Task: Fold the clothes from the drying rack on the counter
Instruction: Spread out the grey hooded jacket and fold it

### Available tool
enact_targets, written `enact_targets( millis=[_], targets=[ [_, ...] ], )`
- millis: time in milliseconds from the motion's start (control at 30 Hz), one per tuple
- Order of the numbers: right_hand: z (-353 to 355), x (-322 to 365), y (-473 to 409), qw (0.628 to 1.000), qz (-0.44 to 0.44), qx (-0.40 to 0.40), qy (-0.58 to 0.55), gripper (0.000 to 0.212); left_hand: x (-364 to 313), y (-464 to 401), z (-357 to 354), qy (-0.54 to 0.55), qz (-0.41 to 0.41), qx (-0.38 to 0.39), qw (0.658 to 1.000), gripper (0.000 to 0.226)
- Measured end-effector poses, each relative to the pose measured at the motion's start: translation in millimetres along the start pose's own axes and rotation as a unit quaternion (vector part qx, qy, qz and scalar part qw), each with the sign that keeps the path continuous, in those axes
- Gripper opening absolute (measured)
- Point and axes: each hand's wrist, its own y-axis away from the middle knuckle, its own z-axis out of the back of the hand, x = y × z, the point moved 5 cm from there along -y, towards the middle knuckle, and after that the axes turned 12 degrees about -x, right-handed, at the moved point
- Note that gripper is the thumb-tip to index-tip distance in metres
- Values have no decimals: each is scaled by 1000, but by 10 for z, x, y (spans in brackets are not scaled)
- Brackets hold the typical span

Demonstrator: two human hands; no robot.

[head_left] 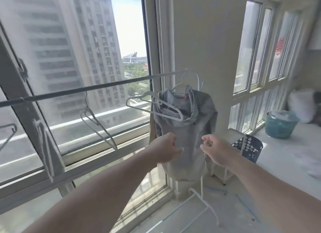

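Empty white plastic hangers [97, 123] dangle from the dark drying rod [78, 91] across the window, one [154, 107] overlapping my grey hooded garment [187, 128], which hangs lengthwise downward by the pillar. My left hand [167, 150] and right hand [216, 148], fingers curled, pinch its front; a teal basket [280, 125] sits on the white counter [286, 156].

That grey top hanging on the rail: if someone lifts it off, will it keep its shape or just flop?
The grey fabric garment will probably flop: it already sags in soft folds on its white hanger. It likely weighs little, since that thin hanger carries it. The empty white hanger caught at its collar may come along or drop when it is lifted.
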Motion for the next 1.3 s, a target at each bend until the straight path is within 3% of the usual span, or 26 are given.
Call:
enact_targets(
  millis=[300,500,633,767,900,967,1100,1233,1300],
  targets=[
    [121,-205,-1182,999,23,-25,30,45,-685,-1342,-274,57,-88,-29,994,57],
    [218,-165,-2407,994,54,-28,90,45,-892,-2463,-377,80,-88,-51,992,64],
    [224,-199,-3124,992,73,-79,69,24,-919,-3183,-426,89,-22,-67,994,62],
    [107,-363,-3589,988,105,-90,65,37,-862,-3635,-677,111,122,-65,984,68],
    [114,-546,-4129,989,123,-70,35,45,-910,-4024,-795,155,220,-128,955,61],
    [101,-606,-4316,990,131,-55,-2,49,-889,-4119,-847,171,237,-161,943,53],
    [15,-819,-4537,988,121,75,-66,57,-957,-4171,-1014,158,286,-203,923,40],
    [-77,-908,-4618,963,128,197,-133,30,-1066,-4047,-980,120,319,-264,902,44],
    [-160,-884,-4491,941,149,263,-153,34,-1076,-3930,-993,115,337,-257,898,43]
  ],
)
